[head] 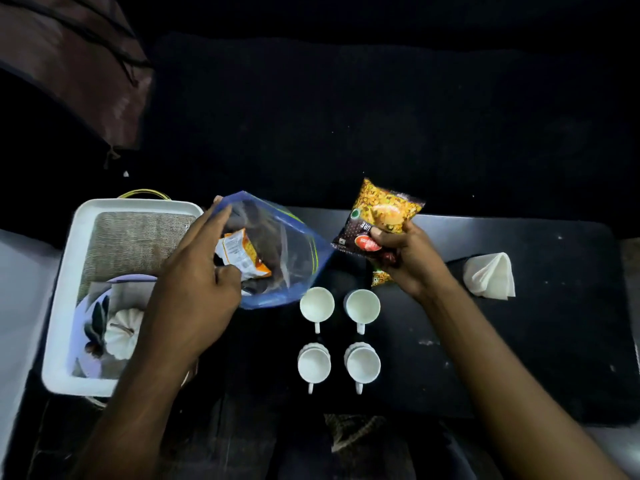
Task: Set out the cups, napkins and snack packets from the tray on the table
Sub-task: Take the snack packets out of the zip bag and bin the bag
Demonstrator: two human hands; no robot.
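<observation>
The left hand (194, 282) gripped the rim of a clear plastic bag (277, 251); the right hand (405, 258) was closed around a yellow-and-brown snack packet (381, 216), held above four white cups (339, 337).

Four white cups (317, 304) stand on the bench (519, 341), with one folded napkin (490, 276), one clear bag (277, 251), one white tray (69, 289) and at least two snack packets (381, 216)

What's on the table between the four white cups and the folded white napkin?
In the head view, only bare dark tabletop; the right hand and forearm hang over that stretch between the white cups and the folded white napkin.
</observation>
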